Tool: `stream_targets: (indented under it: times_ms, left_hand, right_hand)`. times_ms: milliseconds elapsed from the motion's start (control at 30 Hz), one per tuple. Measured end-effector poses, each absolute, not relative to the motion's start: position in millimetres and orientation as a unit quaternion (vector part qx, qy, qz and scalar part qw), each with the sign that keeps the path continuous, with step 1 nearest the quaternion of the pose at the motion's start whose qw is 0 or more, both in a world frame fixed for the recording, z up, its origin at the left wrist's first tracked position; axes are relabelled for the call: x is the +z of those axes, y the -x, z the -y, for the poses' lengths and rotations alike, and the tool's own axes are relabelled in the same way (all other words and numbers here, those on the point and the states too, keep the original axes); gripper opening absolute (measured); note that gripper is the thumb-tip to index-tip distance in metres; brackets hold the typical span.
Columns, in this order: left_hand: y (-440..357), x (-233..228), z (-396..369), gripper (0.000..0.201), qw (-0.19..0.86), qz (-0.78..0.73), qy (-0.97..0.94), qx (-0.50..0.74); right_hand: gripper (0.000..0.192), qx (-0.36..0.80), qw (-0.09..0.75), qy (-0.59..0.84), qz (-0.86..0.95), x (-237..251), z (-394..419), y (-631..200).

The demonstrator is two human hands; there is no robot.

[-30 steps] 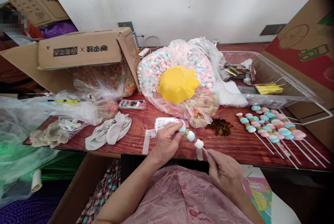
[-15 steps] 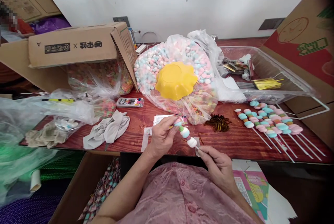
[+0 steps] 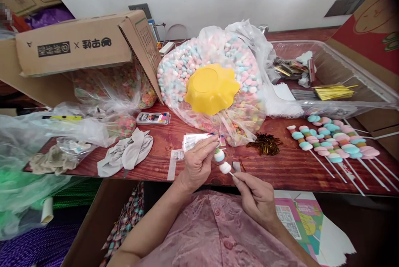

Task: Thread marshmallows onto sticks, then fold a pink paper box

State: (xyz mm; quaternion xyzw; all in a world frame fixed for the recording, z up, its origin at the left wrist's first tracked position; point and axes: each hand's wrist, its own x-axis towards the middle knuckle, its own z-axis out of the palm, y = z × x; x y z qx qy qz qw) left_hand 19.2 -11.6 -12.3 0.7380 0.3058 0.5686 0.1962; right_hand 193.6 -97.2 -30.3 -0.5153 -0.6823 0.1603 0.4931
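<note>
So the marshmallow skewer (image 3: 222, 162) is held just above the near edge of the worktop (image 3: 280, 167), tilted, with a pale blue piece up top and a white one lower down. The left hand (image 3: 198, 163) pinches the upper end, fingertips closed on the candy at the top. The right hand (image 3: 255, 194) grips the bare white stick just below the white marshmallow, fingers curled tight around it.

Right behind the hands lie some small paper labels (image 3: 195, 140), and a bit to the right a little heap of gold twist ties (image 3: 264, 144). Further right there's a row of finished skewers (image 3: 330, 144) lying side by side, sticks pointing toward the near right corner.

Behind all that sits a big clear bag of pastel marshmallows (image 3: 187, 72) with a yellow wavy-edged bowl (image 3: 212, 88) resting upside down on top of it. To its right is a clear plastic tray (image 3: 343, 76) holding a bundle of yellow strips and other bits — too small to tell what exactly.

On the left: a cardboard box (image 3: 77, 47) tipped on its side with bags of colourful candy spilling out, a crumpled grey cloth (image 3: 127, 153), and loose clear plastic bags (image 3: 46, 130) draped off the worktop's edge.
</note>
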Motion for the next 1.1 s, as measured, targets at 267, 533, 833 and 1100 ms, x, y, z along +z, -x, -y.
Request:
stream_targets:
  times_ms: [267,533,833,1100]
  left_hand:
    - [-31.1,-21.9,19.1,0.033,0.18,-0.344,-0.746,0.541]
    - [-31.0,-20.7,18.9,0.033,0.2,-0.355,-0.723,0.558]
    - [-7.9,-19.3,14.9,0.049,0.233,-0.418,-0.694,0.538]
    - [21.3,-20.4,7.2,0.028,0.044,-0.527,-0.823,0.208]
  right_hand:
    - [0.023,0.252,0.548,0.621,0.5,-31.6,94.0,-196.8]
    - [0.032,0.348,0.409,0.573,0.619,-36.5,88.1,-202.1]
    - [0.028,0.321,0.534,0.641,0.449,-37.6,93.6,-229.8]
    - [0.028,0.354,0.604,0.627,0.341,-47.1,101.1,-242.9]
